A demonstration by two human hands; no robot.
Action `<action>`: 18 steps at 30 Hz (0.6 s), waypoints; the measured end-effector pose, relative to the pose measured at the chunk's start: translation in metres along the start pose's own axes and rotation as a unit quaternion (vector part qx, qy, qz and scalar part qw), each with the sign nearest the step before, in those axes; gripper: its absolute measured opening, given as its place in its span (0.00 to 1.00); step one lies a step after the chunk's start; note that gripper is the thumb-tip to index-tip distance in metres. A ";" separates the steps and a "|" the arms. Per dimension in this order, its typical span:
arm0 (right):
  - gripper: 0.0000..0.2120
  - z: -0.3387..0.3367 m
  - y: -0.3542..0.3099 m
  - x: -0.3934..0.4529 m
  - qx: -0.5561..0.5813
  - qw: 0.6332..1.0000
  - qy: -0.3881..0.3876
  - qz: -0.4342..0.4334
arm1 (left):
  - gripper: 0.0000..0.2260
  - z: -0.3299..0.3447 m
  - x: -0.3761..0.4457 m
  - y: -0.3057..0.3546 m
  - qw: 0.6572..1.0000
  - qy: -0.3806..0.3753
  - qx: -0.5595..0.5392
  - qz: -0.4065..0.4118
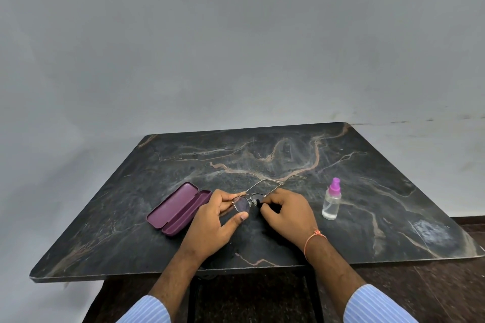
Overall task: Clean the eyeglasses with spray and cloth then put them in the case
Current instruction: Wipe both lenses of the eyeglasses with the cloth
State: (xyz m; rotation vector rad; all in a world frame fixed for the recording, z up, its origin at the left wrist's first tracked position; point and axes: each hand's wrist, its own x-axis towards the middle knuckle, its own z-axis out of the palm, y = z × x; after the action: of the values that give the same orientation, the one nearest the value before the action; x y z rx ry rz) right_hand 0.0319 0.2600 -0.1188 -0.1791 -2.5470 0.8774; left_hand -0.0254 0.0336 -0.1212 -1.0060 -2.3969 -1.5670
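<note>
- Here, the left hand point(214, 220) grips the metal-framed eyeglasses point(246, 202) by the lens on its own side, fingers behind the upper rim and the thumb tip against the lower rim.
- The glasses are held just above the dark marbled tabletop point(262, 160), near the middle of its front half, with both temple arms unfolded and pointing away from the person.
- The right hand point(286, 214) pinches a small black cloth point(261, 206) between thumb and curled fingers and presses it onto the other lens; the cloth is mostly hidden by the fingers, and it blends into the dark table.
- A thin orange thread point(313, 240) is tied round the right wrist, and striped light-blue sleeves point(378, 307) show at the bottom edge.
- The purple eyeglass case point(178, 208) lies open on the table just left of the left hand, its two halves side by side, hollow sides up.
- The clear spray bottle point(332, 200) with a purple nozzle stands upright on the table to the right of the right hand, apart from it.
- A plain grey wall point(236, 47) rises behind the table.
</note>
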 end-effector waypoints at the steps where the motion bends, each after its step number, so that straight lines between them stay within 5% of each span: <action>1: 0.11 -0.001 -0.001 0.000 0.013 1.000 -0.001 0.000 | 0.20 0.000 0.000 0.000 1.000 0.000 -0.001 -0.001; 9: 0.11 0.001 -0.002 0.001 -0.042 0.999 0.008 0.016 | 0.20 0.000 0.000 -0.002 1.000 -0.004 -0.008 -0.002; 13: 0.10 -0.001 -0.003 -0.003 0.013 0.999 0.012 0.038 | 0.16 0.001 0.001 -0.003 1.000 0.003 -0.014 0.012; 18: 0.08 -0.008 -0.005 -0.004 0.140 0.978 0.100 0.120 | 0.19 -0.002 0.002 -0.001 0.987 0.109 -0.114 0.006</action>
State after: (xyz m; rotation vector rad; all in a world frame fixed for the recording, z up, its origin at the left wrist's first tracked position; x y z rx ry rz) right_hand 0.0395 0.2598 -0.1114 -0.4692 -2.2167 1.2314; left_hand -0.0279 0.0331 -0.1202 -0.8293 -2.1000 -1.8723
